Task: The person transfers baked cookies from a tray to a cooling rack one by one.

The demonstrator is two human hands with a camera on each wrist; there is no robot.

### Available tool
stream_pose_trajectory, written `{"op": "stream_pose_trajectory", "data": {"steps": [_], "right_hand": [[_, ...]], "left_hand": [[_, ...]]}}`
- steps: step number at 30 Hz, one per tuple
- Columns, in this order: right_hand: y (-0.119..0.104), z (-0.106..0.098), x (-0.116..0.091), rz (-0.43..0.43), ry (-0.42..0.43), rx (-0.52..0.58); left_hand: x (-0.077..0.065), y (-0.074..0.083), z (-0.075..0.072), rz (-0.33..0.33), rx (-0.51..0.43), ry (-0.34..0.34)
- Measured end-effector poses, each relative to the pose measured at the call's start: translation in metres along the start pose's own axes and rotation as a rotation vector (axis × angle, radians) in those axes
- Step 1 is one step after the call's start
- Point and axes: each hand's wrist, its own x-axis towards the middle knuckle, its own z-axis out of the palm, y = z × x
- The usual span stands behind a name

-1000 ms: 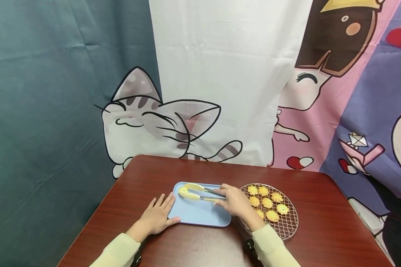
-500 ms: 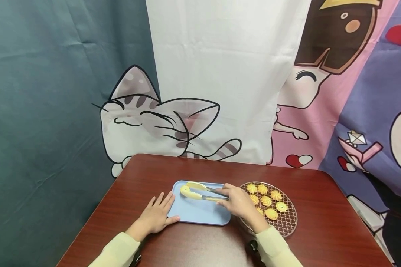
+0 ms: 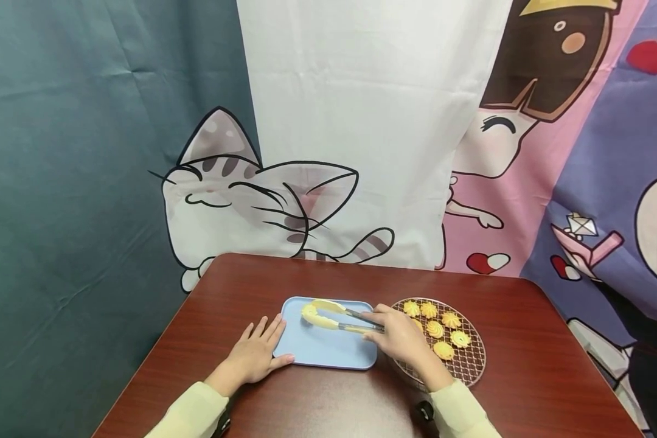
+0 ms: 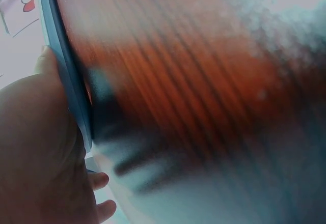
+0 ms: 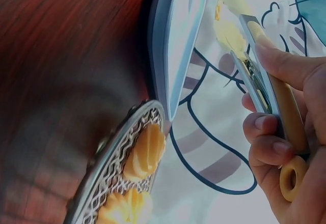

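Observation:
My right hand [image 3: 402, 334] grips a pair of tongs [image 3: 327, 323] with pale yellow tips and metal arms. Between the tips sits a yellow piped cookie [image 3: 308, 309], mostly hidden by them. Tips and cookie are over the left part of a light blue tray [image 3: 334, 353]; whether they touch it I cannot tell. In the right wrist view, thumb and fingers wrap the tongs [image 5: 288, 109], which have a ring at the handle end. With straight, spread fingers, my left hand [image 3: 250, 359] rests at the tray's left edge, thumb by the near corner.
Right of the tray stands a round wire rack [image 3: 473, 365] with several piped cookies [image 3: 443, 351], partly covered by my right hand and forearm. Both stand on a reddish-brown wooden table [image 3: 252, 280]. Printed curtains [image 3: 361, 121] hang behind it.
My right hand has shifted slightly right, carrying the tongs and the cookie away from the tray's left end. More of the rack's near-left cookies are now covered. The left hand stays in place.

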Motion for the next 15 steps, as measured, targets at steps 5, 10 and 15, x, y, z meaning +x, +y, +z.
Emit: {"op": "stream_pose_trajectory", "data": {"steps": [5, 10, 15], "right_hand": [[0.004, -0.003, -0.006, 0.025, 0.008, 0.003], [0.007, -0.004, -0.011, 0.013, 0.044, 0.000], [0.010, -0.009, -0.017, 0.009, 0.059, 0.006]], "left_hand": [[0.000, -0.001, 0.001, 0.005, -0.019, 0.001], [-0.001, -0.003, 0.005, 0.019, -0.014, 0.022], [0.000, -0.005, 0.009, 0.023, 0.004, 0.038]]}}
